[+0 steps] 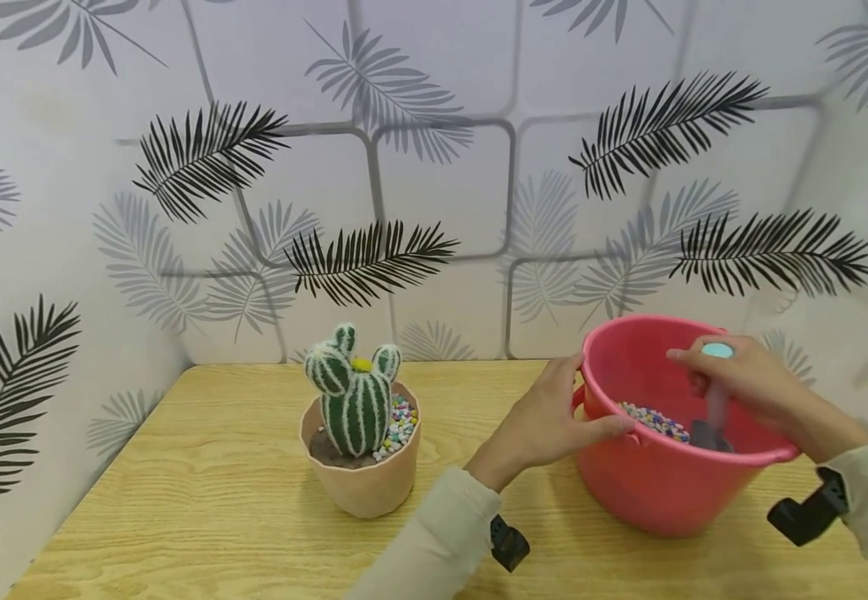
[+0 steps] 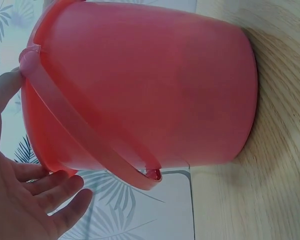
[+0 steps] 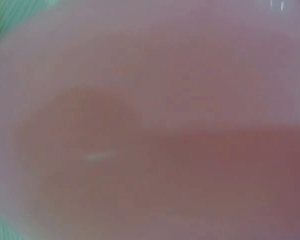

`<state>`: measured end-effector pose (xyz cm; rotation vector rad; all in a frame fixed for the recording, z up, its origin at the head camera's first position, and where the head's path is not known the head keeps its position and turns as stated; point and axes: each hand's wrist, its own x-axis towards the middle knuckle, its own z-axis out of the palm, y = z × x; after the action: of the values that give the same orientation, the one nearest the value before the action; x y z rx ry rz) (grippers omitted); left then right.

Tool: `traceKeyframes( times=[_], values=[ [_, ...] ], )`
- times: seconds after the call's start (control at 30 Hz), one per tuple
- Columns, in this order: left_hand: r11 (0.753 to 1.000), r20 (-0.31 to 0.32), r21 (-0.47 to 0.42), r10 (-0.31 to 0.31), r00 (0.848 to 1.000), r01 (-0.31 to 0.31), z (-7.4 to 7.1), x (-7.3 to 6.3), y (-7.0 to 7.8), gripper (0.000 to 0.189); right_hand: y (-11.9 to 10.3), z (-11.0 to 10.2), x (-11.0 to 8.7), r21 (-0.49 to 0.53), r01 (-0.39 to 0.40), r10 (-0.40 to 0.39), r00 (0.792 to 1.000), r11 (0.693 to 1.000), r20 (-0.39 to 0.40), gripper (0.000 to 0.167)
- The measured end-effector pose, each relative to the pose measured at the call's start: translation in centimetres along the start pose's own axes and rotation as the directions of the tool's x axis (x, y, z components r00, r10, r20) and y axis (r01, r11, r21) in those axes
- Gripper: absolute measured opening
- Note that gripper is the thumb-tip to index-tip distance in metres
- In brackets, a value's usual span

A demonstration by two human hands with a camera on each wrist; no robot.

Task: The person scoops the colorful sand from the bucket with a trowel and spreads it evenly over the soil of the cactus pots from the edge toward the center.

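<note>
A pink-red bucket (image 1: 651, 487) stands at the right of the table in the head view, with small colourful pebbles (image 1: 655, 422) inside. My left hand (image 1: 546, 421) holds its rim on the left, thumb along the front edge and fingertips at the back left. The left wrist view shows that thumb by the pivot of the bucket's handle (image 2: 85, 130). Over the bucket's mouth, my right hand (image 1: 741, 375) grips the handle of a small shovel with a light-blue end. Its grey blade (image 1: 707, 437) is down in the bucket beside the pebbles. The right wrist view is a pinkish blur.
A cactus (image 1: 356, 412) with white-striped green stems and a yellow flower stands left of the bucket in a peach pot (image 1: 365, 492). Soil and colourful pebbles show in the pot. Behind the wooden table (image 1: 202, 475) rises a leaf-patterned wall (image 1: 441, 200).
</note>
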<state>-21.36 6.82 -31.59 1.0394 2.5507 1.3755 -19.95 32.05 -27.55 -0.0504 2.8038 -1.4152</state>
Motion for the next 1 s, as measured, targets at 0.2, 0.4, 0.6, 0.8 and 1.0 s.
traceKeyframes(
  times=[0.2, 0.4, 0.6, 0.8, 1.0],
  values=[
    [0.999, 0.005, -0.047, 0.023, 1.0, -0.023, 0.3, 0.1, 0.2, 0.08, -0.2, 0.6, -0.2, 0.129, 0.011, -0.028, 0.991, 0.992, 0.131, 0.032],
    [0.989, -0.005, -0.143, 0.045, 0.999, -0.045, 0.6, 0.2, 0.1, 0.077, -0.8, 1.3, -0.7, 0.179, -0.009, -0.028, 0.978, 0.984, 0.205, 0.027],
    [0.987, -0.013, -0.157, 0.033, 0.999, -0.035, 0.6, 0.1, 0.0, 0.078, -1.4, 1.9, -1.3, 0.24, -0.004, -0.05, 0.975, 0.971, 0.218, 0.027],
    [0.989, -0.014, -0.14, 0.048, 0.999, -0.05, 0.6, 0.2, 0.1, 0.079, -2.1, 2.7, -1.7, 0.262, 0.01, -0.049, 0.988, 0.965, 0.143, 0.03],
    [0.989, -0.013, -0.142, 0.044, 0.999, -0.045, 0.6, 0.2, 0.3, 0.078, -1.8, 2.5, -1.8, 0.539, 0.107, -0.119, 0.993, 0.835, -0.012, 0.032]
  ],
)
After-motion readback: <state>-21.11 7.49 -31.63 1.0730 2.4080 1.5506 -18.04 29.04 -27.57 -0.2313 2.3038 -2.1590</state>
